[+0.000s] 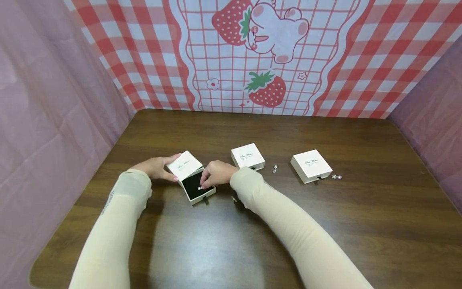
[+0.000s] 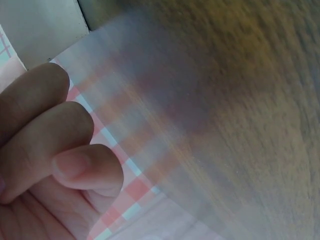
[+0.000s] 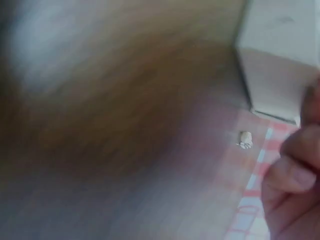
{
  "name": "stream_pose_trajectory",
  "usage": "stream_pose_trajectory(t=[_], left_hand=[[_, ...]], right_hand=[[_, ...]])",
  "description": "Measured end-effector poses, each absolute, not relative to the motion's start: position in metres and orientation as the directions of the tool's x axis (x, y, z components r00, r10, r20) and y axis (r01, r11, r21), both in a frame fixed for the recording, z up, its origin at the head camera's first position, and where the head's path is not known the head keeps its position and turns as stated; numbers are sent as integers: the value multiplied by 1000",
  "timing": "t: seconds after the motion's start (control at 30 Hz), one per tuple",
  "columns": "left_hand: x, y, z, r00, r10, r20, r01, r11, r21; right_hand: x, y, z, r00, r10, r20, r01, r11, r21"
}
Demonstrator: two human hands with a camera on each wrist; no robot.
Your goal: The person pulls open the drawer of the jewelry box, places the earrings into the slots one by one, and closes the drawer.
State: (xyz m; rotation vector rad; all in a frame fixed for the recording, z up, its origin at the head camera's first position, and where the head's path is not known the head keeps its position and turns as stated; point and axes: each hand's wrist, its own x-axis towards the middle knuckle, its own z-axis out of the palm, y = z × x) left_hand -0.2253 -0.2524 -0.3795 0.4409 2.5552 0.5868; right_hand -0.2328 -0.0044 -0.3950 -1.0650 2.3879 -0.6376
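In the head view, my left hand (image 1: 156,167) grips the white sleeve (image 1: 185,164) of the leftmost small box, thumb on the near side and fingers on the far side. Its drawer (image 1: 192,202), lined in black, is pulled partly out toward me. Over that lining my right hand (image 1: 216,173) pinches a small shiny earring (image 1: 200,188); whether the earring touches the lining I cannot tell. Curled fingers of the left hand (image 2: 55,145) show in the left wrist view. In the right wrist view, the right hand (image 3: 295,185) is cut off at the edge.
Two more white boxes, one in the middle (image 1: 248,155) and one on the right (image 1: 311,165), stand on the brown table (image 1: 202,249). Small sparkling earrings lie beside the middle box (image 1: 275,168) and the right box (image 1: 336,176). Another small shiny piece (image 1: 234,199) lies beside my right sleeve.
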Motion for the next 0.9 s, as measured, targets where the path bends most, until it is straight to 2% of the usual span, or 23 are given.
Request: stream_pose_trajectory(t=[0.07,0.17,0.27,0.37,0.57,0.9], left_hand=[[-226,-252,-380,-834,407,-372,207,856,474],[-226,-252,-380,-834,412,-366,213,853,476],[-226,-251,-380,-833,413,-367,213,853,476],[-226,-251,-379,-833,414,-368,213,853,476],[-226,-252,-380,-830,419,-368,213,848,485],[-227,-253,-380,-829,426,-361,218,842,493]], right_hand=[[-239,-2,-397,-641,-735,-221,-418,576,-703],[-244,3,-394,-745,-606,-279,-122,535,-836],[-248,4,-391,-812,-444,-380,162,454,-876],[-252,1,-391,-821,-342,-457,327,375,-868],[-257,-6,-392,-809,-296,-508,392,372,-841],[-258,-9,-409,-862,-205,-464,315,499,-807]])
